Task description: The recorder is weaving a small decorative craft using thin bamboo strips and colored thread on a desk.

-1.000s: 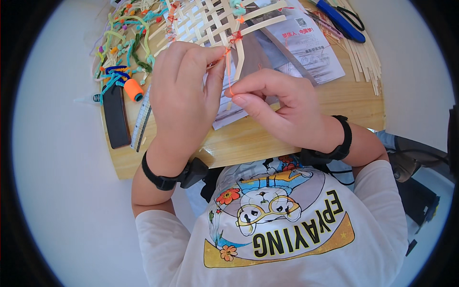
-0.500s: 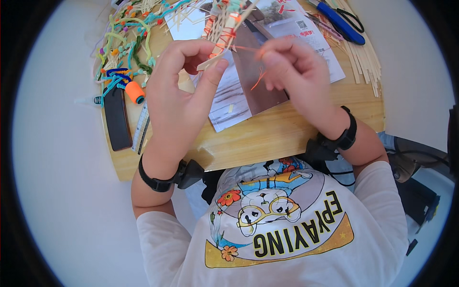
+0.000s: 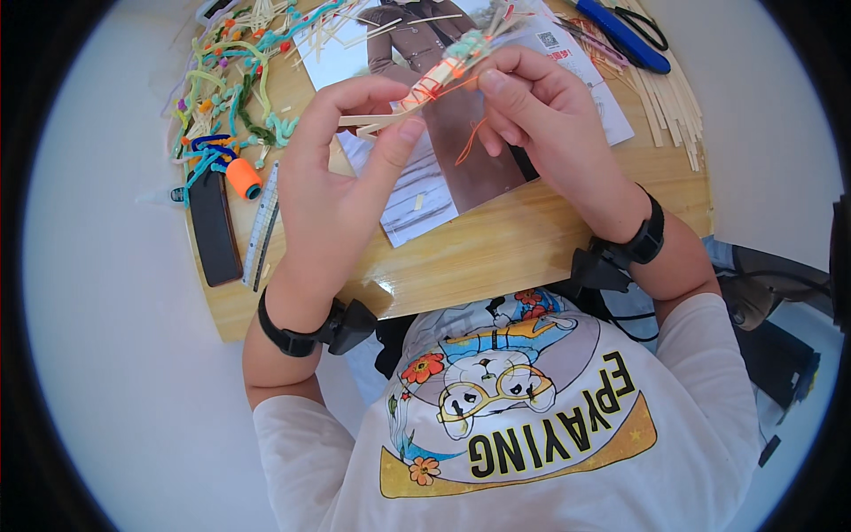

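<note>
Between the thumb and fingers of my left hand [image 3: 337,177] is a bundle of thin wooden strips [image 3: 436,82], slanting up to the right. Orange thread criss-crosses it, and a pale green fuzzy piece [image 3: 468,43] sits farther up. Close to the bundle's right side, my right hand [image 3: 558,124] pinches orange thread [image 3: 470,146] between thumb and forefinger. A short stretch runs from the bundle to these fingertips, and a loose loop dangles below them. The left fingers partly cover the near end of the strips.
Under my hands lies a printed sheet [image 3: 417,191]. Coloured pipe cleaners [image 3: 253,84], an orange thread spool [image 3: 243,179], a dark flat case [image 3: 214,230] and a ruler [image 3: 261,229] lie left. On the right are a blue-handled tool [image 3: 625,37], black-handled scissors [image 3: 658,31] and loose wooden strips [image 3: 669,111].
The wooden bundle has tilted from steep to a flatter slant toward the right. My right hand has moved slightly up and nearer the bundle, still pinching the thread.
</note>
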